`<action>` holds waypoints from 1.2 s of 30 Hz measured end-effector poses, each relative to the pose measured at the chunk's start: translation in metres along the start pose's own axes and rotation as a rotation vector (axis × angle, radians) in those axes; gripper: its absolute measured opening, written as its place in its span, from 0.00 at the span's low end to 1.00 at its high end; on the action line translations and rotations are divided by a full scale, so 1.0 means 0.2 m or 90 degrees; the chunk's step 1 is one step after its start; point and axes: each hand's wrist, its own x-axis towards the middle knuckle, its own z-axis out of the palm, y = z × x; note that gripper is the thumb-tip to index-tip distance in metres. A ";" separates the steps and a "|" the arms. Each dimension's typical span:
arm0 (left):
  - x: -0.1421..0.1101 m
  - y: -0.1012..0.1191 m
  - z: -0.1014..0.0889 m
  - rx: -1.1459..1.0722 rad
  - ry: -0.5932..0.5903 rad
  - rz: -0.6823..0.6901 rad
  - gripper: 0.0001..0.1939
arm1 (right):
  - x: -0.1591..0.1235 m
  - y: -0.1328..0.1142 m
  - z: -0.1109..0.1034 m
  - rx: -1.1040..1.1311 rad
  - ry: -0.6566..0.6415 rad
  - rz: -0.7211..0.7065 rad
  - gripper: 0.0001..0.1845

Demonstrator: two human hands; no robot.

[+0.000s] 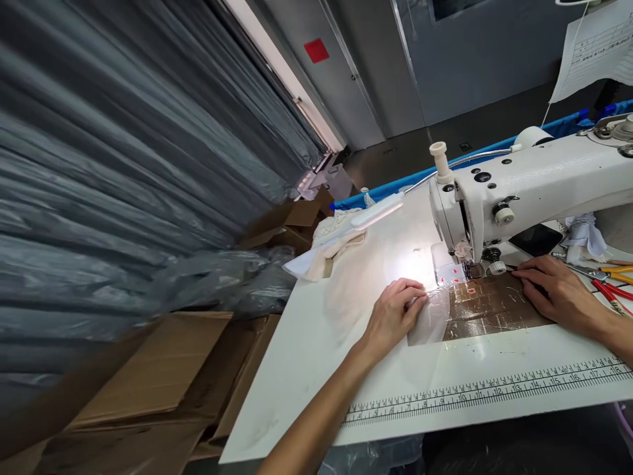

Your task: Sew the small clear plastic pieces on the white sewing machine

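I have the left hand point(393, 313) on the worktop point(306, 369), fingertips on the sheer pale cloth point(430, 323). Thumb and fingers lie close together there, but I can't tell whether that grip pinches the cloth or only presses it. The cloth lies just left of the shiny brown patch point(494, 307), on the near side of the sewing machine point(544, 175), close to its needle end.

My right hand point(561, 293) rests at the right end of the brown patch, fingers bent. Something thin and dark shows by its fingertips; I can't tell if that grip holds it.

To the right of this hand I see red-handled point(610, 290) and yellow-handled tools point(616, 269), and on its far side a flat black object point(537, 239). A printed ruler scale point(484, 396) runs along the near edge. Farther left lies a bundle of cream fabric point(336, 251); cardboard boxes point(153, 369) stand left of the worktop.
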 end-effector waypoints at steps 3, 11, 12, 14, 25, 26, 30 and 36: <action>0.01 0.02 -0.05 -0.078 0.016 -0.070 0.07 | 0.00 -0.01 0.00 0.010 0.004 0.012 0.17; 0.05 0.15 -0.19 -0.334 -0.012 -0.285 0.16 | 0.02 -0.05 -0.03 0.084 0.053 0.012 0.16; 0.05 0.17 -0.20 -0.361 -0.019 -0.299 0.17 | 0.02 -0.06 -0.03 0.098 0.054 0.008 0.16; 0.04 0.20 -0.22 -0.398 -0.038 -0.322 0.18 | 0.02 -0.09 -0.04 0.130 0.054 -0.008 0.16; -0.04 0.48 -0.06 -0.583 -0.175 -0.385 0.25 | 0.09 -0.47 -0.15 0.574 -0.279 0.121 0.32; -0.05 0.50 -0.06 -0.587 -0.182 -0.387 0.25 | 0.09 -0.49 -0.16 0.610 -0.286 0.126 0.33; -0.07 0.50 -0.11 -0.596 -0.194 -0.391 0.29 | 0.08 -0.49 -0.15 0.723 -0.325 0.183 0.29; -0.08 0.43 -0.14 -0.606 -0.154 -0.364 0.28 | 0.08 -0.42 -0.10 0.555 -0.227 0.228 0.23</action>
